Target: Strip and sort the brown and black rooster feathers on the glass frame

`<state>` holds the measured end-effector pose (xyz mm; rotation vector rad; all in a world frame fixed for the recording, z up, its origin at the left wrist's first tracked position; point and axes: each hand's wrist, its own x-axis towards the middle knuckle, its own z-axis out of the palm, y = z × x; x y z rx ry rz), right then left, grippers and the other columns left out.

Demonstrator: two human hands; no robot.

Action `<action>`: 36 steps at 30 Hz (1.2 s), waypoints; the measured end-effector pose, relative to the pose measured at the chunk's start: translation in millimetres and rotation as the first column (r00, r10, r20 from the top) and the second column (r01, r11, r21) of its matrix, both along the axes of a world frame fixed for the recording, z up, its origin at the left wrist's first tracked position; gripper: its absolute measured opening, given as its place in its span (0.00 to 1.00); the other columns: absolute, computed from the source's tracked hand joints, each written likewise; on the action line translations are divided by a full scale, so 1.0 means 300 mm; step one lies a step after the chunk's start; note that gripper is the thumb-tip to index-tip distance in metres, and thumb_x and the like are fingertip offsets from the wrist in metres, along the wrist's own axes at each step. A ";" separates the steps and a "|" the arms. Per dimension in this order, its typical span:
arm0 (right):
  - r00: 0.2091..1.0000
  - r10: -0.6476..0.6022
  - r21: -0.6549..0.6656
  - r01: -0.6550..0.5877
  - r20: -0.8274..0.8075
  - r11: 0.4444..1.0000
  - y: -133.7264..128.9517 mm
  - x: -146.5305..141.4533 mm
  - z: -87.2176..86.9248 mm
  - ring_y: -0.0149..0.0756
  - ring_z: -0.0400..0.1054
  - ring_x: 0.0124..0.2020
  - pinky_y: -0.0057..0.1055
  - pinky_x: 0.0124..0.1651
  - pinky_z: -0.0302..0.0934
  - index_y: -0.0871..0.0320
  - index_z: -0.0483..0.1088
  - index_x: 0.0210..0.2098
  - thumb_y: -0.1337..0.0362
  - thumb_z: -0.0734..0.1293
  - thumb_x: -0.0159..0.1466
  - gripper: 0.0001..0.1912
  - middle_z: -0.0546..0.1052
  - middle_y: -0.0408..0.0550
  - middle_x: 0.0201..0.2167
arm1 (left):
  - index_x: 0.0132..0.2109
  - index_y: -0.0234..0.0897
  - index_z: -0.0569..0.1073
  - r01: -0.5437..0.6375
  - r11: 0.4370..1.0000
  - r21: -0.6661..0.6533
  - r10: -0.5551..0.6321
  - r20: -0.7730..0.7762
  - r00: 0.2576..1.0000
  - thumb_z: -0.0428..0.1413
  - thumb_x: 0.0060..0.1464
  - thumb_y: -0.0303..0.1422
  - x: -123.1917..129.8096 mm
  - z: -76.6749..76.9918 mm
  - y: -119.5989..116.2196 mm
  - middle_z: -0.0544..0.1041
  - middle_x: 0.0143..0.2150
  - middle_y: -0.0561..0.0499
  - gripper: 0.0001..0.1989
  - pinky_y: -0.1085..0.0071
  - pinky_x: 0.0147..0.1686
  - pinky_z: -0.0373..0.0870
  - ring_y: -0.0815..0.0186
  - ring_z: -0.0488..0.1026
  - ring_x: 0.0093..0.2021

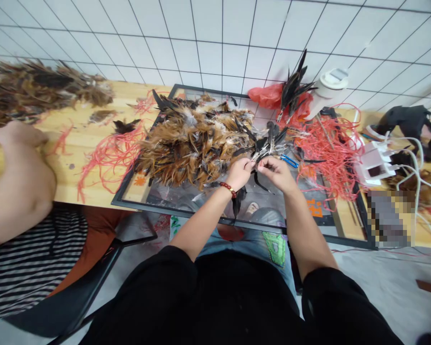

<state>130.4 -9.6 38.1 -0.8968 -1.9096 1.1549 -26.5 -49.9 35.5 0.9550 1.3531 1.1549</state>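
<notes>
Black feathers [272, 135] fan from our left hand [239, 174], pinched by their quills [261, 153]; our right hand [279, 175] sits just beside, whether gripping anything we cannot tell.

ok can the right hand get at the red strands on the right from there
Probably yes: the red strands lie close beside the right hand, with only low things like the blue tool between. The hand's grip seems busy with the dark feathers, though.

feathers [192, 148]: brown, black | strings [332, 155]: coral-red | bracelet [228, 189]: dark red | co-worker's shirt [32, 256]: black-white stripes
</notes>
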 end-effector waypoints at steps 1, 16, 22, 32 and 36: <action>1.000 -0.009 0.060 0.009 -0.003 0.998 -0.003 0.001 0.008 0.34 0.64 0.30 0.34 0.39 0.59 0.56 0.71 0.26 0.55 0.71 0.58 0.12 0.72 0.43 0.26 | 0.24 0.35 0.67 0.023 0.997 0.070 -0.012 -0.159 0.987 0.55 0.56 0.25 -0.001 -0.002 -0.001 0.63 0.21 0.56 0.12 0.77 0.27 0.51 0.72 0.57 0.24; 0.978 -0.157 -0.279 0.115 -0.136 0.953 0.036 0.015 -0.032 0.28 0.57 0.23 0.27 0.27 0.52 0.56 0.69 0.26 0.48 0.74 0.51 0.19 0.67 0.38 0.20 | 0.31 0.33 0.70 0.265 0.963 0.050 -0.268 0.306 0.914 0.58 0.58 0.35 0.010 0.043 -0.042 0.61 0.21 0.60 0.11 0.81 0.18 0.44 0.80 0.51 0.16; 0.979 -0.130 -0.154 0.106 -0.154 0.982 0.028 -0.011 -0.046 0.30 0.61 0.26 0.29 0.32 0.57 0.55 0.69 0.28 0.43 0.73 0.54 0.22 0.70 0.41 0.24 | 0.33 0.32 0.69 0.085 0.993 -0.080 -0.030 0.534 0.845 0.56 0.60 0.33 -0.009 0.042 -0.022 0.64 0.25 0.58 0.10 0.83 0.15 0.41 0.84 0.50 0.14; 0.954 -0.182 -0.397 0.075 -0.238 0.915 0.014 -0.040 -0.054 0.27 0.63 0.18 0.25 0.21 0.54 0.53 0.59 0.31 0.38 0.73 0.51 0.29 0.74 0.40 0.23 | 0.40 0.34 0.71 0.073 0.996 -0.052 -0.026 0.609 0.793 0.61 0.56 0.32 -0.017 0.046 -0.023 0.64 0.24 0.60 0.08 0.83 0.15 0.42 0.83 0.50 0.14; 0.949 -0.214 -0.548 0.055 -0.230 0.834 0.018 -0.030 -0.043 0.27 0.64 0.17 0.24 0.18 0.53 0.52 0.57 0.32 0.40 0.74 0.50 0.30 0.77 0.41 0.25 | 0.42 0.34 0.72 0.085 0.995 -0.044 -0.040 0.617 0.786 0.62 0.55 0.31 0.000 0.034 -0.022 0.66 0.23 0.59 0.09 0.82 0.16 0.43 0.83 0.52 0.14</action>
